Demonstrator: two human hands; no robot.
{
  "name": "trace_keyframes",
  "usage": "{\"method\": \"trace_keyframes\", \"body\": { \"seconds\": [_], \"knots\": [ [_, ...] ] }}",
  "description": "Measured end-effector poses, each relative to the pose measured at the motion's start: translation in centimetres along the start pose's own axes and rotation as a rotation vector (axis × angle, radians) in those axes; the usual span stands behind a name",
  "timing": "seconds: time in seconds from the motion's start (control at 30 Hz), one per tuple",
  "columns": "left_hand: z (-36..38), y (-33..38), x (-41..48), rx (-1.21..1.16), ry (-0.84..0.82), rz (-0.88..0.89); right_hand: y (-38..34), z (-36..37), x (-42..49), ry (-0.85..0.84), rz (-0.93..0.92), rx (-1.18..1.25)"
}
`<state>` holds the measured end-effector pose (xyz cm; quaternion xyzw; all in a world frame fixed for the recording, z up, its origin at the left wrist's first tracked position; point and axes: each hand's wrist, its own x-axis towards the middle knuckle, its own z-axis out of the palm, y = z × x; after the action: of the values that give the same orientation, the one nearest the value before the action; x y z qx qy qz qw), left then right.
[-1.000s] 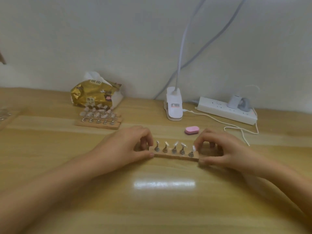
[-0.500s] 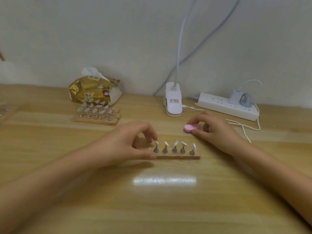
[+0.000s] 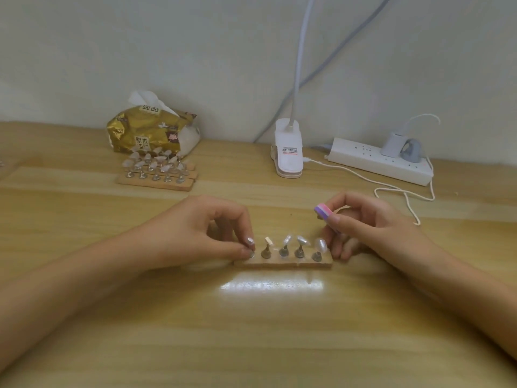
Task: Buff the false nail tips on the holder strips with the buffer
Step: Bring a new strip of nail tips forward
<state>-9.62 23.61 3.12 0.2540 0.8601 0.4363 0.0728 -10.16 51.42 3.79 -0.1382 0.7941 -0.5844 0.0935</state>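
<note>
The holder strip (image 3: 282, 264) lies centred on the table (image 3: 251, 331), false nail tips (image 3: 287, 240) up on stands. The left hand (image 3: 195, 233) pinches the leftmost stand (image 3: 251, 252) — apparently to steady it; the right hand (image 3: 372, 228) pinches the buffer (image 3: 323, 212) above the strip's right end, clear of the tips.

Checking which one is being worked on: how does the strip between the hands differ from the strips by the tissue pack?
The near strip is one row of five stands; the far strips are several rows side by side. The left hand pinches the near strip's leftmost stand; no hand touches the far strips, which lie by the tissue pack. Both are wooden, with metal stands bearing pale nail tips.
</note>
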Motion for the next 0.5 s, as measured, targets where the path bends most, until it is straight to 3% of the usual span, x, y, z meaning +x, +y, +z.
{"method": "trace_keyframes", "body": {
  "seconds": [0.13, 0.3, 0.37, 0.5],
  "knots": [
    [-0.2, -0.3, -0.9, 0.096, -0.057, 0.160, -0.3, -0.2, -0.3, -0.123, -0.004, -0.029],
    [-0.2, 0.0, -1.0, 0.299, -0.014, 0.425, 0.1, -0.7, 0.1, -0.118, 0.022, 0.037],
    [-0.4, 0.3, -1.0, 0.224, 0.094, 0.379, 0.3, -0.8, 0.4, -0.091, 0.018, 0.042],
    [-0.2, 0.0, 0.6, -0.040, 0.271, 0.062, 0.4, -0.3, 1.7, 0.023, 0.030, 0.080]
  ]
}}
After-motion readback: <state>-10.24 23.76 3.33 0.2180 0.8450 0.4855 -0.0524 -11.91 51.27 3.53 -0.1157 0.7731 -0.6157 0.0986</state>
